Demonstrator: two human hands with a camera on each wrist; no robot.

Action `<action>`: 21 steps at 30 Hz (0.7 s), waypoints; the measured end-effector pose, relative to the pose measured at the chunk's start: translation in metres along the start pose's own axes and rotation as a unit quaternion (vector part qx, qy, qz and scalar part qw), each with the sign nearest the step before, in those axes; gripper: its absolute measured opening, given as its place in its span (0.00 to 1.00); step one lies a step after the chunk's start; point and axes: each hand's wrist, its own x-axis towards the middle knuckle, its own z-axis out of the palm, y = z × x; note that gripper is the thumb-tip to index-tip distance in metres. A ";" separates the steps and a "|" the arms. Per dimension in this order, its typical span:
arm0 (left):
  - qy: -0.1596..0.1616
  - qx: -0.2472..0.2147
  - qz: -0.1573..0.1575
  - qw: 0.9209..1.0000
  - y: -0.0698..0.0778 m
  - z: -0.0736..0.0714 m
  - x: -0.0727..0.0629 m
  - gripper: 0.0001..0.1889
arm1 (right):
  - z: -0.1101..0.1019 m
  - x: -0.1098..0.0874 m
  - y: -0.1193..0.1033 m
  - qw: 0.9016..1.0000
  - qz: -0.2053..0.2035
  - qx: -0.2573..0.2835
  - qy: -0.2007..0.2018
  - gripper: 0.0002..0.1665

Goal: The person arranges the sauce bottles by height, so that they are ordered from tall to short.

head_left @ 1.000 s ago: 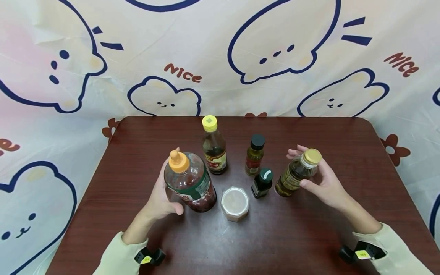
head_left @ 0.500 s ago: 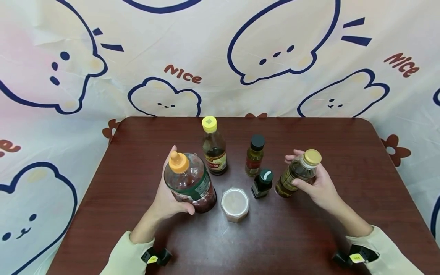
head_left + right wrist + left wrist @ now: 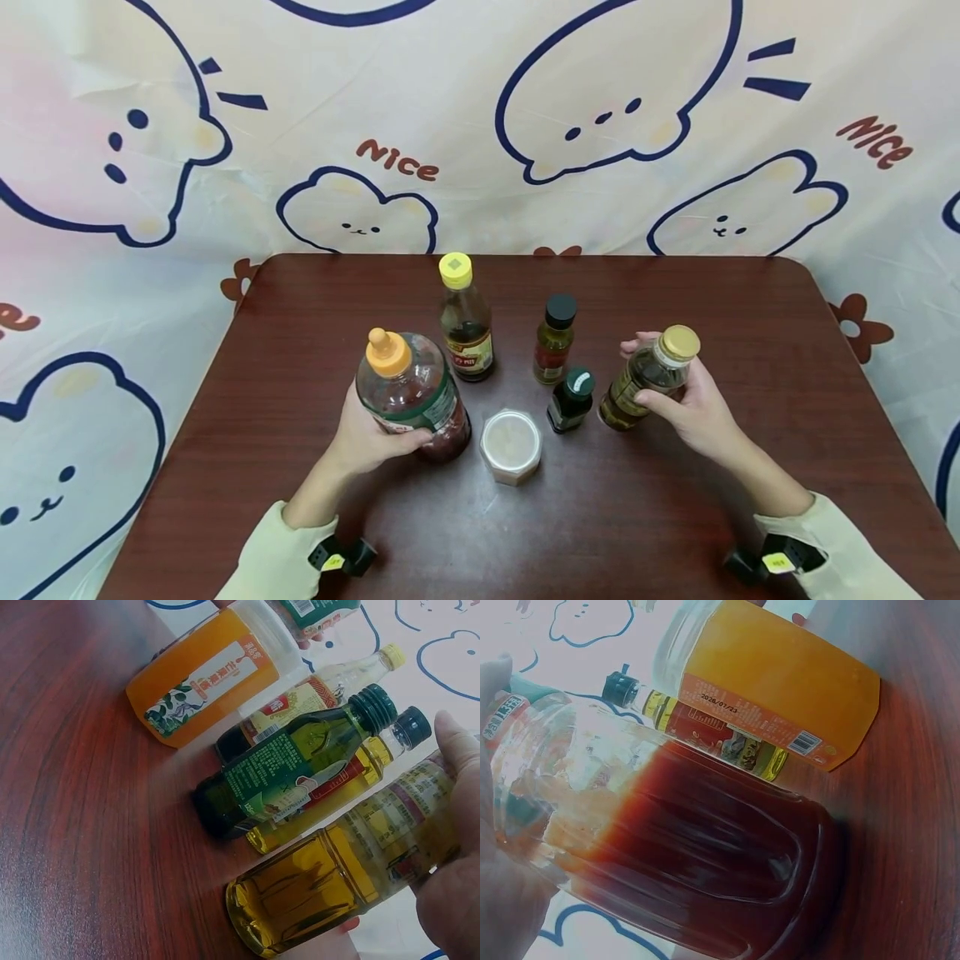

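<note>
My left hand [image 3: 367, 437] grips a large clear squeeze bottle [image 3: 705, 847] of dark red sauce, its thumb across the front below the green label. An orange nozzle cap [image 3: 388, 354] tops that bottle. On the right, my right hand [image 3: 697, 408] holds an oil bottle [image 3: 300, 889] with a yellow-gold cap, thumb in front and fingers behind. Between the hands stand a jar [image 3: 210, 675] of orange contents with a pale lid and a small dark green bottle [image 3: 570, 404]. Both held bottles have their bases at the tabletop.
Behind the jar stands a yellow-capped bottle [image 3: 468, 329] of dark liquid. A small black-capped oil bottle [image 3: 553, 342] is to its right. The brown wooden table [image 3: 570, 533] ends at a cartoon-printed cloth [image 3: 465, 100] at the back.
My left hand has closed around the sauce bottle, its thumb moving right and up onto the front. My right thumb has shifted left across the oil bottle. The bottles stay in place.
</note>
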 end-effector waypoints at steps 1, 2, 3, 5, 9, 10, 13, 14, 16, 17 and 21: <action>0.000 0.000 0.003 1.000 0.000 0.000 0.000 0.44 | 0.000 0.000 0.000 1.000 -0.002 0.000 0.000 0.41; 0.000 -0.002 0.004 1.000 0.000 0.000 0.001 0.45 | 0.000 0.000 0.000 1.000 -0.001 0.000 0.000 0.41; 0.002 -0.003 0.004 1.000 0.000 0.000 0.001 0.45 | 0.000 0.000 0.000 1.000 -0.002 -0.001 -0.001 0.41; 0.006 -0.002 0.004 1.000 0.001 0.000 0.002 0.46 | 0.000 -0.001 0.000 1.000 -0.001 -0.003 -0.002 0.41; 0.017 -0.004 -0.002 1.000 0.002 -0.001 0.002 0.47 | 0.000 -0.001 0.001 1.000 0.003 -0.005 -0.005 0.39; 0.021 -0.003 -0.001 1.000 0.002 -0.002 0.002 0.47 | 0.000 -0.001 0.001 1.000 0.004 -0.005 -0.006 0.39; 0.039 0.006 0.009 0.999 0.002 -0.005 0.005 0.48 | 0.000 -0.001 0.001 1.000 0.003 -0.004 -0.008 0.38; 0.048 0.010 0.013 0.999 0.003 -0.007 0.006 0.48 | 0.000 -0.001 0.001 1.000 0.003 -0.004 -0.008 0.38; 0.065 0.018 0.023 0.997 0.003 -0.011 0.009 0.46 | 0.000 -0.001 0.001 1.000 0.005 -0.005 -0.007 0.38; 0.074 0.020 0.026 0.997 0.003 -0.013 0.011 0.45 | 0.000 0.000 0.001 1.000 0.007 -0.007 -0.005 0.39; 0.096 0.009 0.029 0.995 0.005 -0.023 0.023 0.40 | 0.000 0.000 0.001 1.000 0.014 -0.014 0.000 0.40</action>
